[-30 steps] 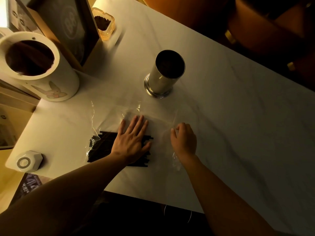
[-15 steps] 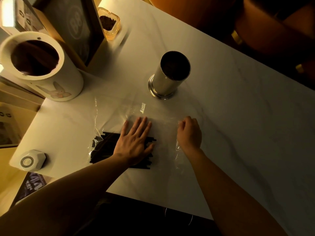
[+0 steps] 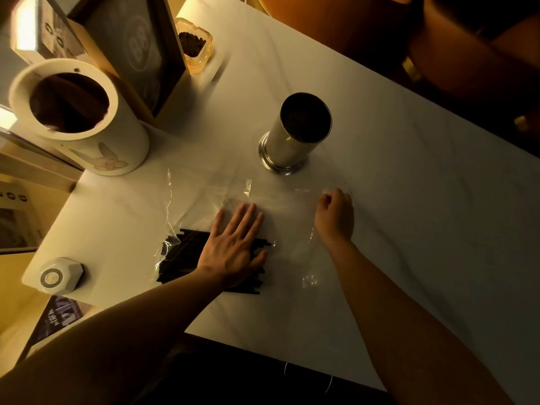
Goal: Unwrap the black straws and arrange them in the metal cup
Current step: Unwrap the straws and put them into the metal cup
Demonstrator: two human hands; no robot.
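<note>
A bundle of black straws (image 3: 181, 255) lies flat on the white table, partly inside a clear plastic wrapper (image 3: 289, 217) that spreads out to the right. My left hand (image 3: 233, 247) presses flat on the straws, fingers spread. My right hand (image 3: 334, 214) is closed on the wrapper's right edge, to the right of the straws. The metal cup (image 3: 295, 138) stands upright and empty just beyond both hands.
A white cylindrical container (image 3: 79, 118) with a rabbit print stands at the back left, beside a dark framed sign (image 3: 137, 51) and a small amber dish (image 3: 194, 48). A small white hexagonal device (image 3: 60, 276) sits near the table's left corner. Brown seats (image 3: 409, 39) lie beyond the table.
My right hand has moved to the right and away from me, drawing the wrapper's edge along with it. My left hand stays pressed on the straws.
</note>
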